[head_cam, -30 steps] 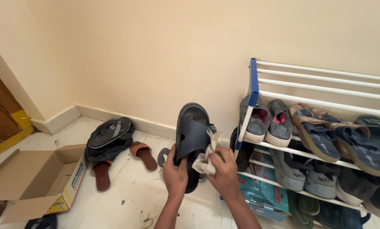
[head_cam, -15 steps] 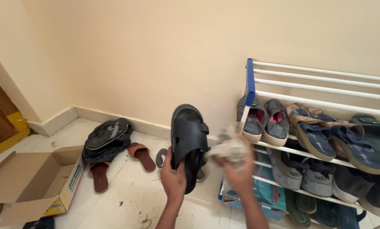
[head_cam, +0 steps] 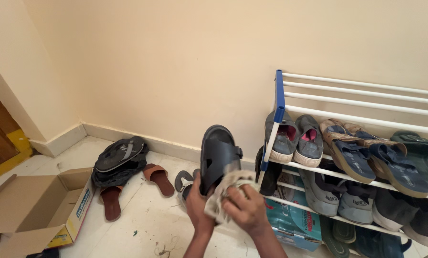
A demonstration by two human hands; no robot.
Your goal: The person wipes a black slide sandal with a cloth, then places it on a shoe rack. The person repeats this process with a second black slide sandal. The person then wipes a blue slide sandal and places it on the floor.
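A cream wall [head_cam: 175,62] fills the background, meeting a pale tiled floor [head_cam: 147,220]. On the right stands a white shoe rack [head_cam: 366,102] with a blue post, its top tier bare rails, the tiers below packed with grey slip-ons [head_cam: 295,141], blue sandals [head_cam: 376,160] and grey sneakers [head_cam: 338,196]. At lower left an open cardboard box [head_cam: 27,208] lies on the floor, and beside it sits a pile of dark sandals [head_cam: 120,160] with two brown slippers [head_cam: 128,188] by it. In front of the rack's blue post, the left hand [head_cam: 196,205] grips a black sandal [head_cam: 217,157] from below, fingers wrapped round its lower end, so the sandal stands upright above the floor, strap side toward the camera. The right hand [head_cam: 242,210] is closed around a crumpled, dirty white cloth [head_cam: 226,191], pressing it against the sandal's lower half, just beside the left hand. A grey slipper [head_cam: 183,181] lies on the floor behind the hands.
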